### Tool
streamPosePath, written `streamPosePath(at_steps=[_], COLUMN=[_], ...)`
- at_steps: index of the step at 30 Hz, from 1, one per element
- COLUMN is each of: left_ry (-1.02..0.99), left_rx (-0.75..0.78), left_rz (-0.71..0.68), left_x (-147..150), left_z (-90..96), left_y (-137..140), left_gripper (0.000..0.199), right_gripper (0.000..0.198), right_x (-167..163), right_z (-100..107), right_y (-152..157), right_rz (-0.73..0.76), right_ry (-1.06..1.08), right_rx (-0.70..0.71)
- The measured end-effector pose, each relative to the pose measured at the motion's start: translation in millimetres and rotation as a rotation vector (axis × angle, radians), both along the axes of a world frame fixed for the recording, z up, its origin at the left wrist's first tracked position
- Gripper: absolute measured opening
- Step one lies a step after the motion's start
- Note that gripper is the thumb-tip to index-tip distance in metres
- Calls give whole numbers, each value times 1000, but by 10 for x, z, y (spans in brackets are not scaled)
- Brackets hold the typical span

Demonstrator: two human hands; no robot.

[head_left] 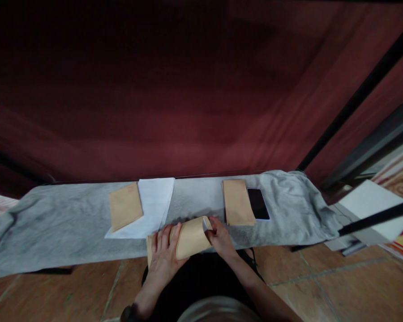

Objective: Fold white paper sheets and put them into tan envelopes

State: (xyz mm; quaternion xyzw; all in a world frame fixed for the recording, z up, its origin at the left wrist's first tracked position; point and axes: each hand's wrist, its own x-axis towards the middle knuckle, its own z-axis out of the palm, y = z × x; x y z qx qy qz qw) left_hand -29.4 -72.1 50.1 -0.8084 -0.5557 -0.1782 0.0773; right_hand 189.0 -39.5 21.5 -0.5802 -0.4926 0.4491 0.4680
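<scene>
Pale clothing (pixel 218 309) nearest; beyond, I see L hand (pixel 165 256) spread atop brown envelope (pixel 193 239), R hand (pixel 222 239) pinching its open end. Prob. light, bendy, creasable; I'd hold edges.

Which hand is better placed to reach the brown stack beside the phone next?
Likely the right hand: it is nearer the stack, while the left hand lies across the brown envelope.
</scene>
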Motion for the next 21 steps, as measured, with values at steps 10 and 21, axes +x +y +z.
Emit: streamPosePath(at_steps=[10,21], left_ry=[-149,-1751], left_rx=[-2,-888], left_rz=[61,371], left_x=[5,634], left_z=[-3,-277], left_y=[137,72], left_gripper=[84,68], right_gripper=[21,37], right_x=[-4,-178], right_z=[78,-29], right_y=[-5,-54], right_rz=[-40,-176], right_ry=[435,680], right_rx=[-159,-198])
